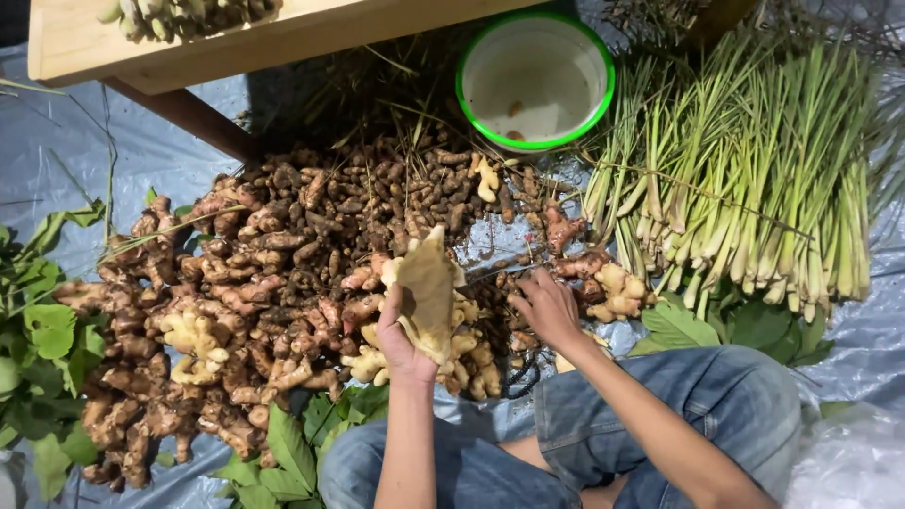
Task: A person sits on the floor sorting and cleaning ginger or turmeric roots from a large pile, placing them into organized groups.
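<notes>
one flat ginger piece [426, 287] sits clasped in left fingers [394, 325]; right fingers [534, 294] curl loosely beside.

one view only, worn on the head, looking almost straight down from just above the seated knees in blue jeans [660, 415] at 6 o'clock. close enough to fill the middle with the heap of brown roots [283, 273], with the green-rimmed bowl [534, 80] at 12 o'clock, the lemongrass bundle [754, 179] toward 2 o'clock and green leaves [47, 330] at 9 o'clock. nothing shared with any second view; wooden bench edge [236, 42] cropped at 11 o'clock.
</notes>
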